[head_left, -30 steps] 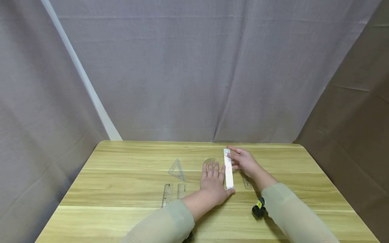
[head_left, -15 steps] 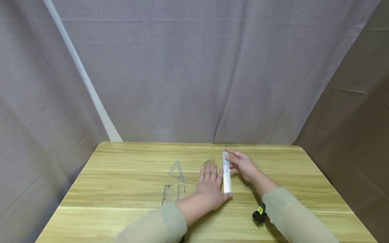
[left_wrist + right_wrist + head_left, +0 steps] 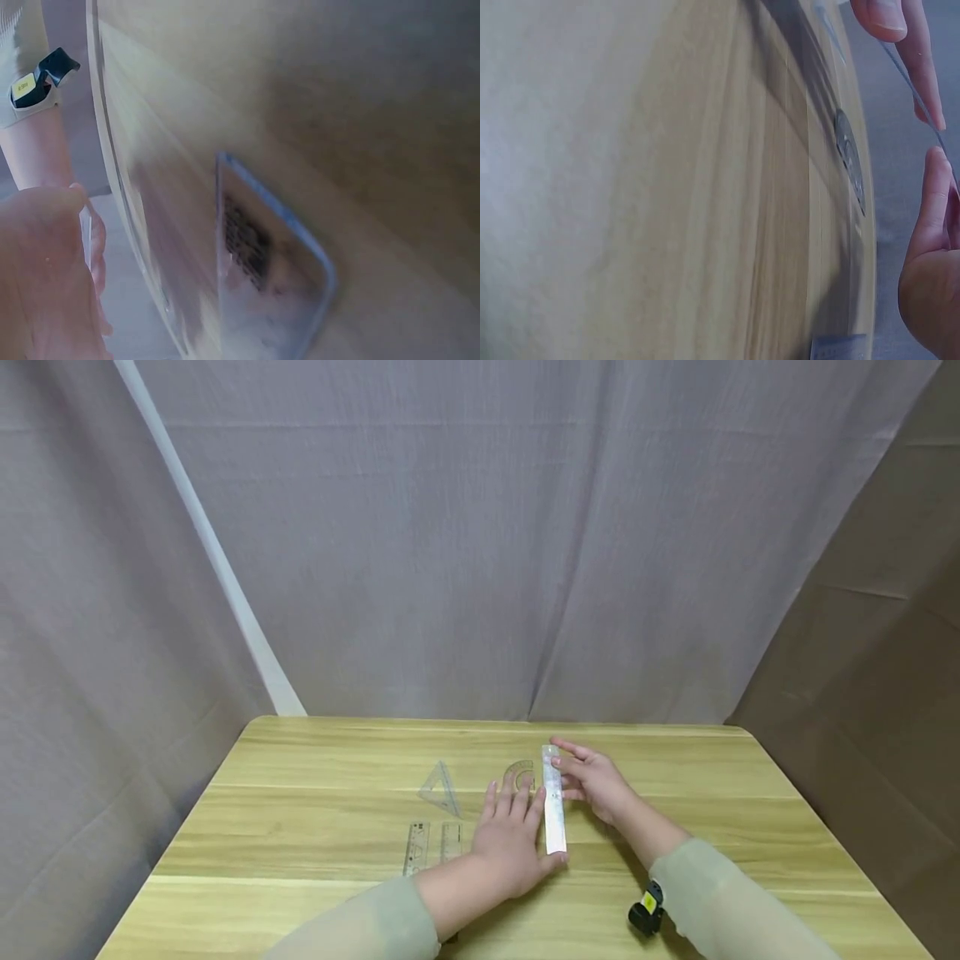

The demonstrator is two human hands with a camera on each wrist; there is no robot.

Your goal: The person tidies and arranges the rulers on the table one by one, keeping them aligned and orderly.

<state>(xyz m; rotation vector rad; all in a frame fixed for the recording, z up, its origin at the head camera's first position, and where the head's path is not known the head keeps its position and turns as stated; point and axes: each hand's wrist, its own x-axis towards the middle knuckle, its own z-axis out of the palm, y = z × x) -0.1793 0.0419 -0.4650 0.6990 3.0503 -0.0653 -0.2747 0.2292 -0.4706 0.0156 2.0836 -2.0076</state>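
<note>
My right hand (image 3: 598, 783) pinches the far part of a clear, shiny ruler (image 3: 553, 814), its thumb on top and fingers beneath. The ruler points away from me, glare whitening its face. In the right wrist view the ruler (image 3: 909, 79) appears edge-on, raised off the tabletop. My left hand (image 3: 510, 845) is spread flat with straight fingers along the ruler's left side; its thumb tip sits right at the near end. A clear protractor (image 3: 520, 770) lies beyond the left fingertips. Seen from the left wrist, the left hand (image 3: 41, 274) fills the lower left corner.
A clear set square (image 3: 441, 792) lies left of the protractor. Two clear rulers lie nearer me, a left one (image 3: 416, 847) and a right one (image 3: 451, 839), the right one close to my left wrist. Grey curtains (image 3: 420, 568) stand behind the wooden table (image 3: 300, 827).
The ruler and both hands have shifted a little left and toward me. Another clear piece, partly visible beside the right forearm earlier, is now hidden by it.
</note>
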